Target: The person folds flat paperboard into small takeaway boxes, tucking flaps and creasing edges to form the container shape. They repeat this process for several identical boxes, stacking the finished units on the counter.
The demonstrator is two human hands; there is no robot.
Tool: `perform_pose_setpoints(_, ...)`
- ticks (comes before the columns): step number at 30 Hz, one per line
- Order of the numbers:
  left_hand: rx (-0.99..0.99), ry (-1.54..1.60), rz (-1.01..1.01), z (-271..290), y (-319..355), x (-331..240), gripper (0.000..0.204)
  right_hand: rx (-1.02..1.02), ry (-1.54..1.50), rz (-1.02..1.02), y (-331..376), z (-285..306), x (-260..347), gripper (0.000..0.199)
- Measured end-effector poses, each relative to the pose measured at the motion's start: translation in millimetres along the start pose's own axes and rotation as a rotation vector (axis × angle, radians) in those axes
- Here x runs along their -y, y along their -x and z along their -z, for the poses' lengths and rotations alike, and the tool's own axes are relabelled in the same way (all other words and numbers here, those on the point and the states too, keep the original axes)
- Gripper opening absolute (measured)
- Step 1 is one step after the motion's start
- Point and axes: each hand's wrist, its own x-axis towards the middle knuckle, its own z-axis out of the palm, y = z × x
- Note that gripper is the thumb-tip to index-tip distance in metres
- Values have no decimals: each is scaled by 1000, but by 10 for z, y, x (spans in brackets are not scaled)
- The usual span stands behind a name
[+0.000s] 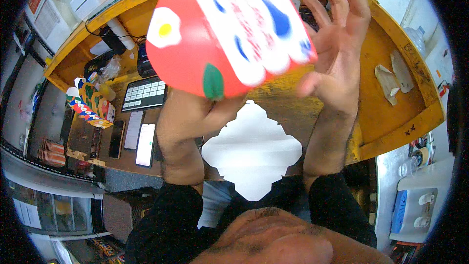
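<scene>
I hold a flat red cardboard piece (195, 54) with a white printed panel, blue marks and a yellow-centred flower up close to the camera. My left hand (195, 110) grips it from underneath and is mostly hidden behind it. My right hand (337, 44) is raised beside the card's right edge, fingers spread, palm touching or nearly touching that edge. Below both forearms a white scalloped cardboard cut-out (251, 151) lies flat on the wooden counter (386, 122).
A stack of colourful folded cartons (90, 105) stands at the counter's left. A keypad device (144, 93), two phones (139, 137) and a black cabled device (112, 39) sit left of my arms. Crumpled brown paper (393, 78) lies at the right. A white appliance (415, 205) stands at lower right.
</scene>
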Motion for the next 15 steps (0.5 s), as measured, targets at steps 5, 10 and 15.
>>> perform_pose_setpoints(5,273,-77,-115,342,127,-95,61,132,185,-52,-7,-3,114,73)
perform_pose_setpoints(10,-187,933,16,194,95,1,69,241,331,-19,20,-2,111,71)
perform_pose_setpoints(15,-211,1187,179,40,-79,161,78,315,385,43,-35,51,134,69)
